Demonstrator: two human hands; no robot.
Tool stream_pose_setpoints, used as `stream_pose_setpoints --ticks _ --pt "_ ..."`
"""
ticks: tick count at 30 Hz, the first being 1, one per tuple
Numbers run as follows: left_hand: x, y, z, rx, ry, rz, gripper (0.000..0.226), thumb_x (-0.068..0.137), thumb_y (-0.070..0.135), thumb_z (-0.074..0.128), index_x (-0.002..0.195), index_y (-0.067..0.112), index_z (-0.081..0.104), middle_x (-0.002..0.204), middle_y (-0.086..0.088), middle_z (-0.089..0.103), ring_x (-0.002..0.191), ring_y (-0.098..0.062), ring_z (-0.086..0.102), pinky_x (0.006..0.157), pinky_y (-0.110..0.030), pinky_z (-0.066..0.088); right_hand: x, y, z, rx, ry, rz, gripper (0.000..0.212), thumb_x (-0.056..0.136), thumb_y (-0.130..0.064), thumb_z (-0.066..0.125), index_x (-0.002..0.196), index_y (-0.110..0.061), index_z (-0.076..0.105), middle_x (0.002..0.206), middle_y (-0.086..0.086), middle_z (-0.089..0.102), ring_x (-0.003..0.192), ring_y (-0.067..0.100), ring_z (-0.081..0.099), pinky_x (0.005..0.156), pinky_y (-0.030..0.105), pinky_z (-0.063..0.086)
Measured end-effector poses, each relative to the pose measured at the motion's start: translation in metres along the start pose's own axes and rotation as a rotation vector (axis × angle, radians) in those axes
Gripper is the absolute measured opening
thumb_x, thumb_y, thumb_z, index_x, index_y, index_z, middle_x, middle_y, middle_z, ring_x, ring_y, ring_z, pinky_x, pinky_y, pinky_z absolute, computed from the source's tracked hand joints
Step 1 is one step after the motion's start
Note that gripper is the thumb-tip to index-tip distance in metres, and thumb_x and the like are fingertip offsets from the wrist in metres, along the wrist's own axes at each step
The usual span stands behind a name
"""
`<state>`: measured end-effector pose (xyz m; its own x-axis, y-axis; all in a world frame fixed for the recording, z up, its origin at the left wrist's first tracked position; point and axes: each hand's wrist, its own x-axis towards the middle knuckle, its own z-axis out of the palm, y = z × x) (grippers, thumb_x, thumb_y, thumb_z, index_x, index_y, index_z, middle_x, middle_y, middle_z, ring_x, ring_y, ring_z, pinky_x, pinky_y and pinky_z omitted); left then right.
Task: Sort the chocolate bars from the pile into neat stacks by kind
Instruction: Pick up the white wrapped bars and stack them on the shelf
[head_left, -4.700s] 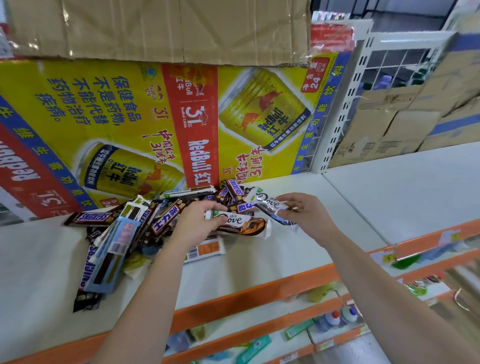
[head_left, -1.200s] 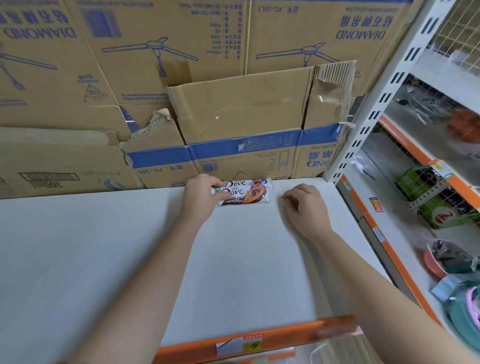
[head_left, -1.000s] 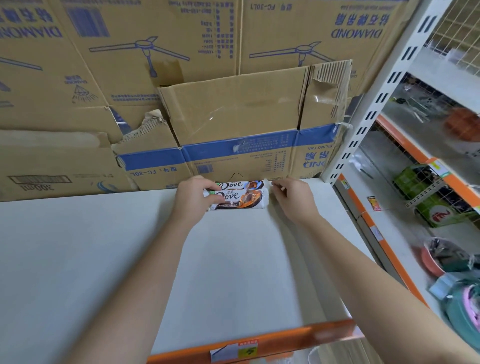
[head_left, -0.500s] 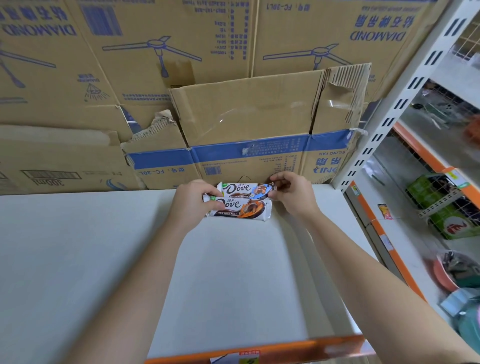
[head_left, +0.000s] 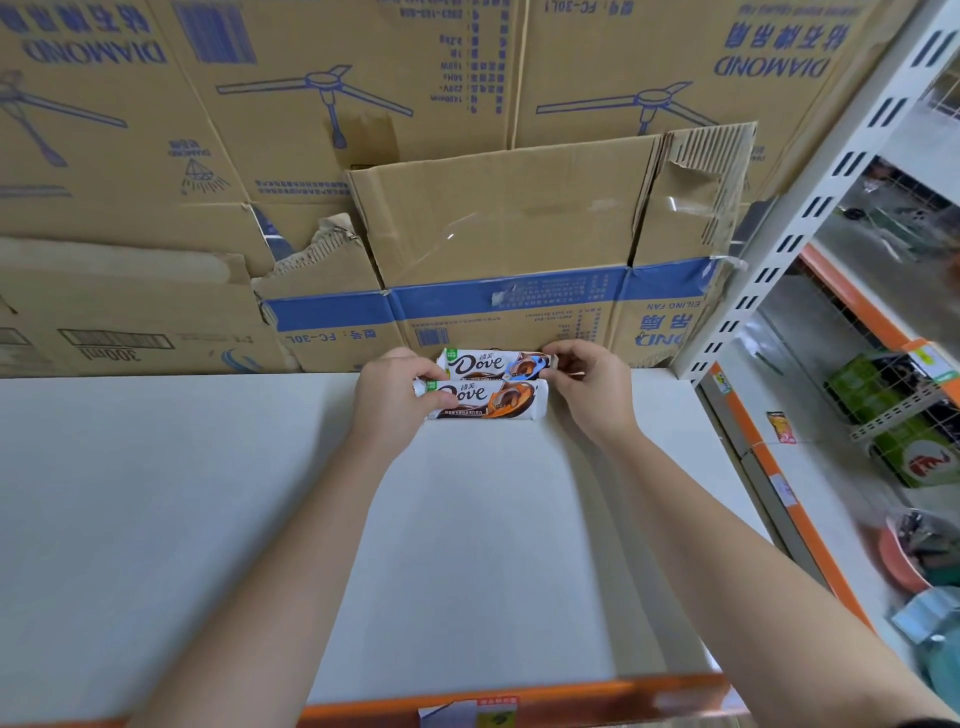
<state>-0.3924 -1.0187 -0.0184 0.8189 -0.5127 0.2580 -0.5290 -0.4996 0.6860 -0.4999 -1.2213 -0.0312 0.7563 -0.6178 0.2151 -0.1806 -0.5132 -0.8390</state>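
Change: since a second ago, the blue-marked Dove bar (head_left: 496, 365) has come to lie behind the orange-marked Dove bar (head_left: 485, 401), and the right hand (head_left: 589, 387) has left the bare shelf to take its end.
Blue-marked Dove bar: flat and label up, just above frame centre. It lies lengthwise across the view, close against the foot of the cardboard boxes (head_left: 498, 234).
Orange-marked Dove bar: parallel and nearer the camera, right beside the blue one. It probably lies side by side and not on top because it is a different kind.
Left hand (head_left: 395, 402): thumb laid over the orange bar's left end, fingers curled round it. It seems to pin the bar so nothing slides.
Right hand: pinches the blue bar's right end between thumb and fingers, apparently squaring it against its neighbour.
Shelf (head_left: 260, 519): white. The bars sit at its back edge, where the boxes serve as a backstop.
Pile: out of view.
Upright post (head_left: 810, 208): at the right of the frame, it bounds this bay.
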Motion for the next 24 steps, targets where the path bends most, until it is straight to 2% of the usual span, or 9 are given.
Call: stream_pose_setpoints --ticks 4,8,10,13,16,20,24 --pt "0.001 0.005 0.008 0.004 0.048 0.011 0.027 0.065 0.020 0.085 0.088 0.010 0.074 0.088 -0.001 0.065 0.075 -0.011 0.052 0.058 -0.011 0.031 -0.007 0.002 -0.008 0.033 0.019 0.009 0.017 0.088 -0.012 0.062 0.103 -0.018 0.070 0.093 -0.008 0.070 0.085 0.007 0.062 0.074 0.017 0.048" --pt "0.005 0.011 0.019 -0.007 0.081 0.022 0.027 0.065 0.016 0.084 0.087 0.006 0.074 0.090 -0.006 0.065 0.076 -0.014 0.053 0.062 -0.020 0.033 -0.017 0.006 -0.019 -0.103 0.052 -0.017 0.026 0.086 -0.006 0.054 0.104 -0.021 0.067 0.090 -0.010 0.067 0.080 0.004 0.058 0.071 0.017 0.045" --pt "0.007 0.012 0.023 0.005 0.095 0.021 0.027 0.066 0.015 0.084 0.089 0.004 0.074 0.090 -0.009 0.062 0.076 -0.017 0.053 0.064 -0.023 0.035 -0.020 0.010 -0.024 -0.203 0.045 -0.044 0.021 0.085 -0.007 0.055 0.098 -0.017 0.068 0.082 -0.003 0.062 0.075 0.012 0.054 0.067 0.024 0.043" --pt "0.010 0.014 0.027 0.038 0.109 0.019 0.028 0.068 0.015 0.083 0.091 0.002 0.074 0.090 -0.011 0.062 0.077 -0.020 0.055 0.063 -0.025 0.037 -0.025 0.017 -0.030 -0.299 0.006 -0.102 0.013 0.083 -0.009 0.058 0.091 -0.013 0.068 0.082 0.000 0.059 0.075 0.016 0.052 0.067 0.030 0.042" --pt "0.011 0.016 0.030 0.045 0.129 0.014 0.028 0.067 0.016 0.083 0.089 0.003 0.073 0.091 -0.010 0.062 0.079 -0.023 0.057 0.064 -0.027 0.040 -0.029 0.021 -0.030 -0.326 -0.027 -0.135 0.011 0.083 -0.010 0.059 0.088 -0.011 0.069 0.084 -0.001 0.059 0.081 0.017 0.053 0.070 0.028 0.042" --pt "0.011 0.015 0.033 0.053 0.157 -0.017 0.027 0.067 0.019 0.084 0.086 0.007 0.070 0.095 -0.006 0.059 0.077 -0.014 0.050 0.065 -0.022 0.034 -0.030 0.023 -0.029 -0.355 -0.033 -0.153 0.011 0.083 -0.010 0.059 0.085 -0.012 0.070 0.086 0.000 0.064 0.085 0.018 0.054 0.071 0.024 0.039" --pt "0.010 0.012 0.033 0.098 0.137 -0.016 0.027 0.070 0.025 0.082 0.088 0.012 0.068 0.096 -0.003 0.055 0.078 -0.016 0.051 0.064 -0.026 0.039 -0.030 0.021 -0.028 -0.359 -0.037 -0.148 0.009 0.084 -0.013 0.060 0.085 -0.012 0.069 0.084 0.001 0.063 0.084 0.018 0.052 0.069 0.023 0.036"
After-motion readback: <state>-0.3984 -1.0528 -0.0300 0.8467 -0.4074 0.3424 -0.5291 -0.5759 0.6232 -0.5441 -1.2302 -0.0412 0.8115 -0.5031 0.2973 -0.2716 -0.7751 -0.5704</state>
